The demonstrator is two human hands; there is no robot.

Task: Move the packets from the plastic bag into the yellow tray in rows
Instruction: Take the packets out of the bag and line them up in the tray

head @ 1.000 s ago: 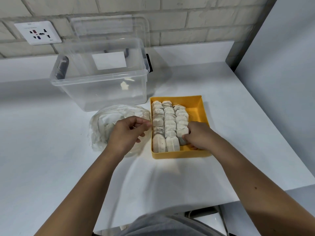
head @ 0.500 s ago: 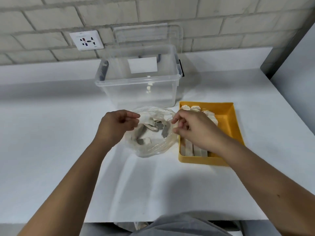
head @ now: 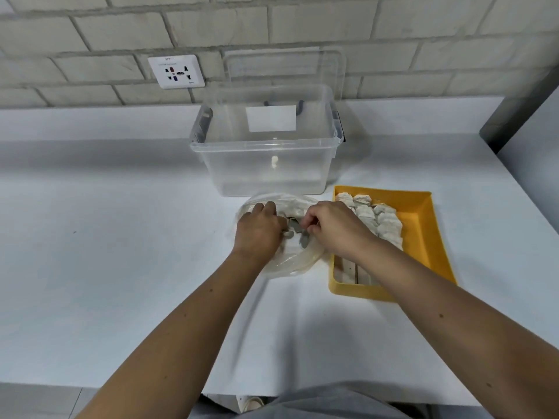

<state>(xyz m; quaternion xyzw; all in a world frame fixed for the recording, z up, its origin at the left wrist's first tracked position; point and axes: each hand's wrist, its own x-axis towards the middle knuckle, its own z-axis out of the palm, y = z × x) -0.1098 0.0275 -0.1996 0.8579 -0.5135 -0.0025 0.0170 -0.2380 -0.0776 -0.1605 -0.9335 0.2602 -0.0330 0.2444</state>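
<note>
Bare forearms, no sleeves; perhaps a grey garment (head: 332, 402) below.

Two hands (head: 260, 231), one tray (head: 423, 237), one bag (head: 290, 264) — three packet rows (head: 381, 220) (partly hidden).

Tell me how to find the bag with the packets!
Start at the big clear box by the brick wall. Right in front of it lies the bag, with both hands, left and right, reaching in. It is soft, see-through and crumpled, unlike the stiff yellow tray on its right.
</note>
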